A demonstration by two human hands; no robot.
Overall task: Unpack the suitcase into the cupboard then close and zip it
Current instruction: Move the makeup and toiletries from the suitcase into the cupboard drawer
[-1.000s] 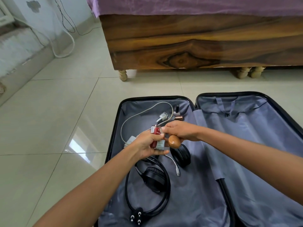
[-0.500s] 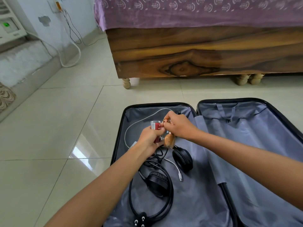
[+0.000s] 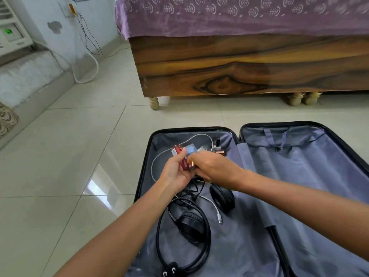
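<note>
An open black suitcase (image 3: pixel 237 134) with grey lining lies flat on the tiled floor. My left hand (image 3: pixel 175 172) grips a bunch of small cosmetic bottles (image 3: pixel 178 154), red ones and a clear bluish one. My right hand (image 3: pixel 213 168) meets it from the right, its fingers pinching a small copper-capped item (image 3: pixel 192 164) against that bunch. In the left half lie black headphones (image 3: pixel 191 222), a white cable (image 3: pixel 159 156), a black power cord with plug (image 3: pixel 169 270) and a dark nail polish bottle (image 3: pixel 218 143). The right half holds only straps.
A wooden bed (image 3: pixel 239 66) with a purple cover stands just beyond the suitcase. Pale floor tiles (image 3: pixel 69 156) stretch to the left. An air cooler (image 3: pixel 12 37) and hanging wires (image 3: pixel 87 43) sit by the far left wall.
The camera has tilted up a little. My hands stay together over the left half; the brown rounded item seen under my right hand earlier is out of sight now.
</note>
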